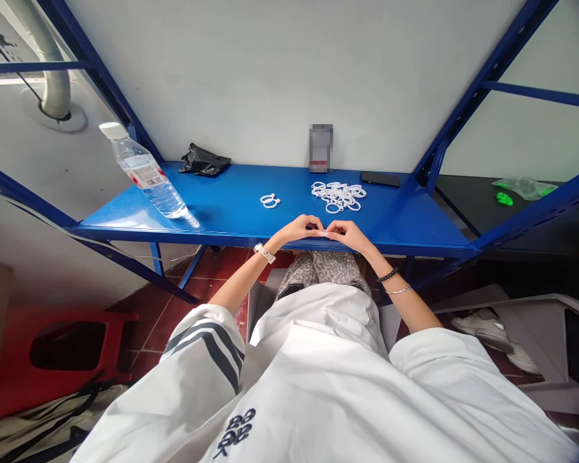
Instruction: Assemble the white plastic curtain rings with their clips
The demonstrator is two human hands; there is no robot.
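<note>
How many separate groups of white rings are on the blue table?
2: the small group of rings at left and the larger heap at right, beyond the right hand. Some rings may be hidden inside the heap.

A workshop (seemingly); blue metal bench (222, 202) in a rack frame (485, 83); white rings (338, 193) heaped on it

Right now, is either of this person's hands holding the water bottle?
No, the left hand and right hand meet at a small white piece, while the bottle is apart, off to their left.
</note>
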